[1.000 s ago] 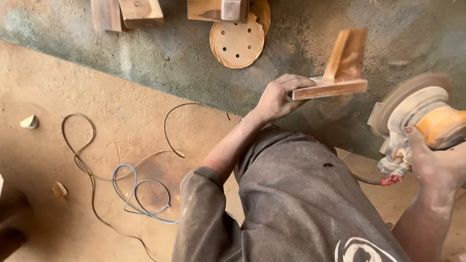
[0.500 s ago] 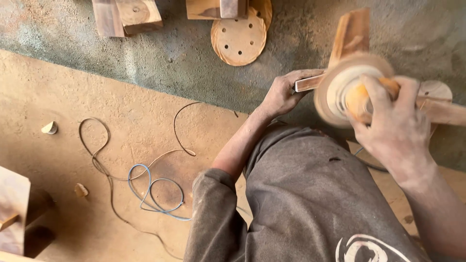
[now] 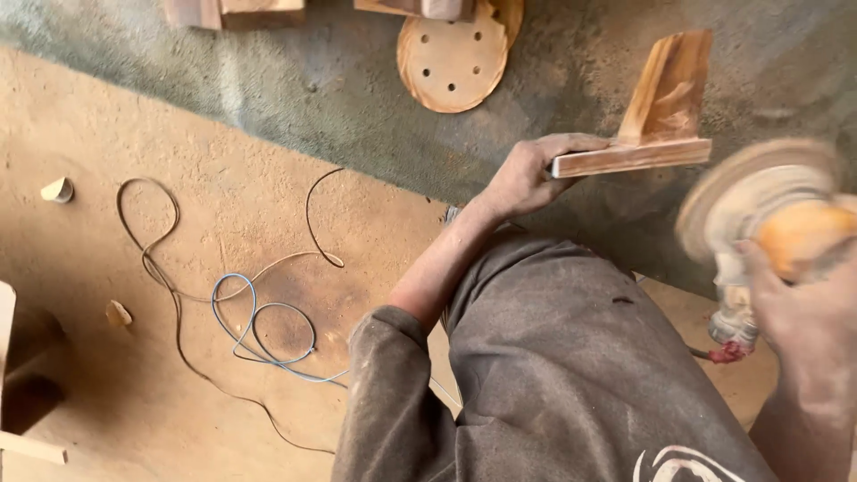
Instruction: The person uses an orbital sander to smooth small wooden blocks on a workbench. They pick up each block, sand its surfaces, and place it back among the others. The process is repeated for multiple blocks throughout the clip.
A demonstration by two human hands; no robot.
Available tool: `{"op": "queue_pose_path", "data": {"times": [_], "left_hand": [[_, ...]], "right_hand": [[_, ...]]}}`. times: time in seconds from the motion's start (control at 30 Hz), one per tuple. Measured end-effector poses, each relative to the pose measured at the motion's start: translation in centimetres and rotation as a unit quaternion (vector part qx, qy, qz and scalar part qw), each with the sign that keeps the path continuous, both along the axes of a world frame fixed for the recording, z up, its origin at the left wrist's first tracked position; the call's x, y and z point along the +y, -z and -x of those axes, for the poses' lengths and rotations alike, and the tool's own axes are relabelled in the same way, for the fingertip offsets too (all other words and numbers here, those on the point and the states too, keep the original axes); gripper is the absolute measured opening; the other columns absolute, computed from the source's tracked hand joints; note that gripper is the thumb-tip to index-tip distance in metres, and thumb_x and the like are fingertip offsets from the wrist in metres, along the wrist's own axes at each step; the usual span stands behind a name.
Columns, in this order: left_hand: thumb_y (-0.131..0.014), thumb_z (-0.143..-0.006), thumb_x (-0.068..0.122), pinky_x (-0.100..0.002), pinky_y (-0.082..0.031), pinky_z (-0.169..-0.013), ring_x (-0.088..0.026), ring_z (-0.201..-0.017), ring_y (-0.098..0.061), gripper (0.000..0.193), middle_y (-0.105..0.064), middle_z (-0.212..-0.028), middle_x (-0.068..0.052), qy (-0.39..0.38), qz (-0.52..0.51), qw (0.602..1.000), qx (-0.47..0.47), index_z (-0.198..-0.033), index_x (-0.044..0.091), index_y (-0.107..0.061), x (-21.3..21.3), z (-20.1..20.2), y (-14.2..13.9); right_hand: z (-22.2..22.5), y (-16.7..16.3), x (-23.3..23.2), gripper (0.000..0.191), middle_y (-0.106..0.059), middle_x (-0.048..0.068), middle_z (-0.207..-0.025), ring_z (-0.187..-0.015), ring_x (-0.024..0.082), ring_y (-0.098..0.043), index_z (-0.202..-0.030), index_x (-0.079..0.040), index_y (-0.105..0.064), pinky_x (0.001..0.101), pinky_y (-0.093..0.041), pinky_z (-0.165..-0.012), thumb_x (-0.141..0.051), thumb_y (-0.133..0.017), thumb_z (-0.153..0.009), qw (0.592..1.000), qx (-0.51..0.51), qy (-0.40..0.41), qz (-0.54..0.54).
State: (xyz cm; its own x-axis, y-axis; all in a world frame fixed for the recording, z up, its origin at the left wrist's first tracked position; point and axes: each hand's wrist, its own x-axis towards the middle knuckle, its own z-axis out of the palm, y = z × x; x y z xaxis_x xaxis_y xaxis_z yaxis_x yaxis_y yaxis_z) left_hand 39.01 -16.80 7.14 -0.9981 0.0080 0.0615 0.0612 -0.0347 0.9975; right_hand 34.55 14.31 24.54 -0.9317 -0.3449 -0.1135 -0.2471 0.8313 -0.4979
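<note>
My left hand [image 3: 528, 174] grips the end of a small wooden piece [image 3: 656, 116] made of a flat board with an upright board fixed on it, held out above the dusty floor. My right hand [image 3: 803, 308] holds a round-pad sander [image 3: 759, 210] with an orange body at the right edge, blurred by motion. The sander's pad is to the right of the wooden piece and apart from it. My grey-trousered knee fills the lower middle of the view.
A round sanding disc with holes [image 3: 453, 61] lies at the top centre beside wooden blocks [image 3: 234, 11]. Thin cables, one blue [image 3: 259, 326], loop over the sawdust floor at left. Small wood offcuts [image 3: 58, 189] and a wooden frame [image 3: 22, 384] sit at far left.
The sander moved from far right up against the wooden piece half a second ago, then back right and lower. My left hand kept holding the piece.
</note>
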Motion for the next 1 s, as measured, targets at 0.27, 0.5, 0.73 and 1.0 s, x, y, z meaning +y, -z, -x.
{"op": "queue_pose_path", "data": {"times": [0.27, 0.5, 0.73, 1.0], "left_hand": [[-0.067, -0.097, 0.006, -0.037, -0.054, -0.115, -0.03, -0.133, -0.067, 0.043, -0.067, -0.142, -0.012, 0.067, 0.04, 0.997, 0.028, -0.139, 0.011, -0.063, 0.2, -0.3, -0.4], [-0.067, -0.094, 0.004, -0.039, -0.054, -0.113, -0.033, -0.13, -0.066, 0.047, -0.068, -0.139, -0.013, 0.067, 0.062, 0.995, 0.032, -0.14, 0.013, -0.062, 0.3, -0.6, 0.3], [-0.067, -0.092, 0.002, -0.04, -0.055, -0.112, -0.033, -0.128, -0.067, 0.052, -0.069, -0.138, -0.013, 0.067, 0.078, 0.994, 0.03, -0.142, 0.015, -0.062, 0.8, -0.9, 1.3], [-0.069, -0.095, 0.004, -0.039, -0.054, -0.115, -0.028, -0.128, -0.069, 0.047, -0.072, -0.135, -0.008, 0.059, 0.081, 0.995, 0.023, -0.141, 0.016, -0.063, 1.5, -0.6, 1.5]], "right_hand": [[0.9, 1.2, -0.5, 0.074, -0.058, 0.027, -0.133, -0.123, 0.035, -0.062, -0.142, 0.003, -0.045, 0.0456, -0.054, -0.105, -0.018, -0.093, -0.091, 0.994, 0.041, -0.038, -0.091], [1.5, -2.7, -6.4, 0.072, -0.06, 0.026, -0.126, -0.112, 0.039, -0.064, -0.14, 0.0, -0.044, 0.0491, -0.055, -0.095, -0.011, -0.093, -0.089, 0.98, 0.04, -0.102, -0.164], [1.5, -3.1, -7.5, 0.076, -0.048, 0.024, -0.127, -0.106, 0.042, -0.066, -0.144, 0.001, -0.042, 0.0464, -0.058, -0.09, -0.02, -0.091, -0.092, 0.954, 0.095, -0.158, -0.239], [0.5, -3.8, -10.6, 0.075, -0.041, 0.027, -0.127, -0.095, 0.04, -0.068, -0.141, 0.001, -0.044, 0.0442, -0.061, -0.067, -0.023, -0.092, -0.088, 0.934, 0.084, -0.227, -0.262]]}}
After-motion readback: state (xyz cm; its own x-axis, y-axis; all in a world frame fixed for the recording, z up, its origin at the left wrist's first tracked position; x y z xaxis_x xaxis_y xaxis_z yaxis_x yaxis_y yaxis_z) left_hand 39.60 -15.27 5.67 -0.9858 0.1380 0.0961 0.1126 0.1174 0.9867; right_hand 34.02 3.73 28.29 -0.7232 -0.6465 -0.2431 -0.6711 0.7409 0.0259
